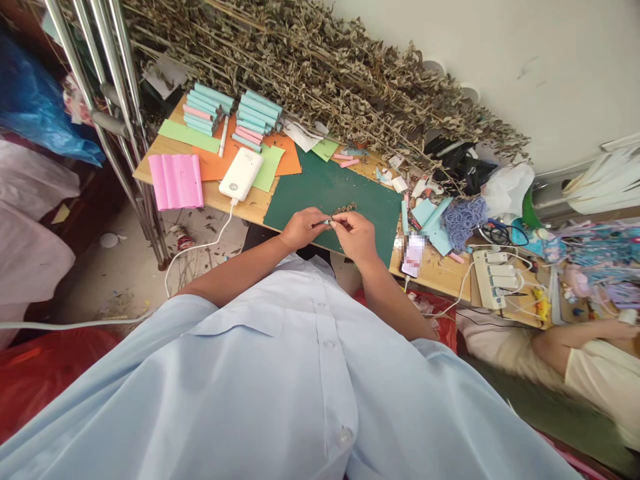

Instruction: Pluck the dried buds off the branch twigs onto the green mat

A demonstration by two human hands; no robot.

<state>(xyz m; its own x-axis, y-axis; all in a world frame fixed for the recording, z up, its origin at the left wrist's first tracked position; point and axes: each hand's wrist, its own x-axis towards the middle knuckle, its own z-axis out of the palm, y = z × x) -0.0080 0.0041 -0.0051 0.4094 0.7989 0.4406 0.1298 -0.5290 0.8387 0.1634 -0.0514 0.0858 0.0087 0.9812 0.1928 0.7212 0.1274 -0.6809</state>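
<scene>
My left hand (303, 227) and my right hand (356, 235) meet over the near edge of a dark green mat (320, 180). Both are closed, fingertips pinching a small light blue paper piece (327, 222) between them. Most of that piece is hidden by my fingers, so its full shape cannot be seen. Just beyond my right fingers lies a little clump of dried leaf bits (346, 209) on the mat. Stacks of blue and pink paper rolls (259, 113) rest at the back left of the table.
A white power bank (241, 175) with a cable and pink paper (176, 181) lie left. On the right are a phone (413, 255), purple yarn (464, 223) and a power strip (490, 280). Dried stalks (310, 73) pile behind; metal crutches (113, 100) stand left. Another person's arm (575, 337) is at right.
</scene>
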